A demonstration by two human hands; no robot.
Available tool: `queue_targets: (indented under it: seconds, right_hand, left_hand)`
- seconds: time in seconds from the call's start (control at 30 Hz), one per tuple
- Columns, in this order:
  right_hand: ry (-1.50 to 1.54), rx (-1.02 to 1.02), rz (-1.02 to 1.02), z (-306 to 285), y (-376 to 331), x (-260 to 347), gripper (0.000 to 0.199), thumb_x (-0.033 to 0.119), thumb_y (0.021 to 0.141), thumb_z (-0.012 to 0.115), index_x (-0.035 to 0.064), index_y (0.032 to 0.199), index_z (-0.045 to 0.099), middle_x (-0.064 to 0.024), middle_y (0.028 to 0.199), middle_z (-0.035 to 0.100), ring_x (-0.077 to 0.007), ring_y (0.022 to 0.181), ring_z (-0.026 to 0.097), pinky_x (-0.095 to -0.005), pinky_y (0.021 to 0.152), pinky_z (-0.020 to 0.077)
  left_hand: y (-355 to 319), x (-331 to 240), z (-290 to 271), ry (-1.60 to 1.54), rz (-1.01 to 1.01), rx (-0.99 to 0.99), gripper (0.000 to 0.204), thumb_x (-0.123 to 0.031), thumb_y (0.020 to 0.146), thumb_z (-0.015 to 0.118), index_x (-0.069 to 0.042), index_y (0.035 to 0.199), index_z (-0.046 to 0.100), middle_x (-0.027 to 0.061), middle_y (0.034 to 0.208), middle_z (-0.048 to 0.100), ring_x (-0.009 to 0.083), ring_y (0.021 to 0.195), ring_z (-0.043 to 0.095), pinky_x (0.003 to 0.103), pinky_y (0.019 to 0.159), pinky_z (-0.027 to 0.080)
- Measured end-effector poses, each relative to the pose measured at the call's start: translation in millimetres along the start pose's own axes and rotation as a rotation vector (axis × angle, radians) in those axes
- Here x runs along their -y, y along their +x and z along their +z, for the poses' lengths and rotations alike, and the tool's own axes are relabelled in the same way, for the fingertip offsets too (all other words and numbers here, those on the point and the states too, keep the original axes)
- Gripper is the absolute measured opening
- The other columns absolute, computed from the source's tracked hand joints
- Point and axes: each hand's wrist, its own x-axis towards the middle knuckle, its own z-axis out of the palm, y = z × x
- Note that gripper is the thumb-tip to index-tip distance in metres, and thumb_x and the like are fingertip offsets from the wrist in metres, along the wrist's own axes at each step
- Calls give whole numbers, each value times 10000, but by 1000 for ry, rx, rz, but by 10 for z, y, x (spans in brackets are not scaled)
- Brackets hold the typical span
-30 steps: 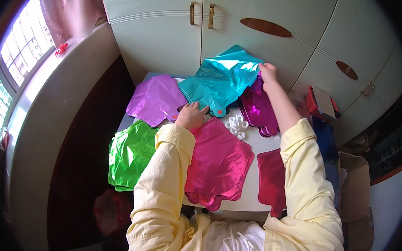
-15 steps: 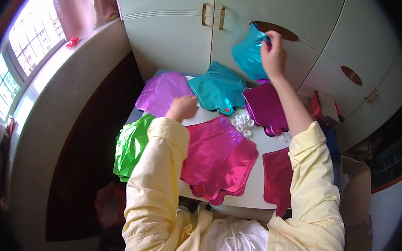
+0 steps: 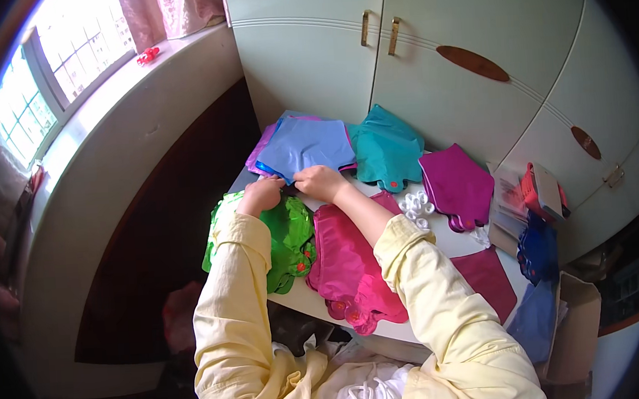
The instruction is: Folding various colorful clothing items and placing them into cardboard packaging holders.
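Observation:
A blue foil balloon (image 3: 305, 145) lies flat on a purple foil balloon (image 3: 257, 158) at the far left of the small white table (image 3: 454, 241). My right hand (image 3: 320, 182) pinches the blue balloon's near edge. My left hand (image 3: 261, 196) is curled at the same edge, just left of the right hand. Under my left forearm lies a green foil balloon (image 3: 290, 236), and a pink one (image 3: 352, 260) lies under my right forearm. A teal balloon pile (image 3: 386, 151) sits to the right of the blue one.
A magenta balloon (image 3: 458, 185) and small white rings (image 3: 415, 205) lie right of my right arm. Pale cupboard doors (image 3: 369, 57) stand behind the table. A window sill (image 3: 130, 87) runs along the left. Packets (image 3: 535, 193) and a cardboard box (image 3: 572, 323) crowd the right.
My right hand brought a balloon down from in front of the cupboard and across to the left, onto the purple one. My left hand stayed near the table's far left.

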Motion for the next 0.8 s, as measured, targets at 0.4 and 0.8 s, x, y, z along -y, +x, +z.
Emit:
queue_targets:
  seconds: [0.4,0.8]
  right_hand:
    - [381,21,457,122,89,49,125,173,769,638,99,832,717,-86,869,667,-247,772,656,-370,711,528]
    - [697,-14,970,133,158,55,217,253,642,780,90,777,731,-105,710,681,-232,663,659,-333,664,518]
  left_hand:
    - [-167,113,-169,40,39,-208,258,-181,803,585,-99,1034,667,121,1044,658,318,961,618,415,836,491]
    - [-109,76,31,-29,162,-449,257,-95,807,537,-119,1031,661,69,999,660,255,991,602,415,815,453]
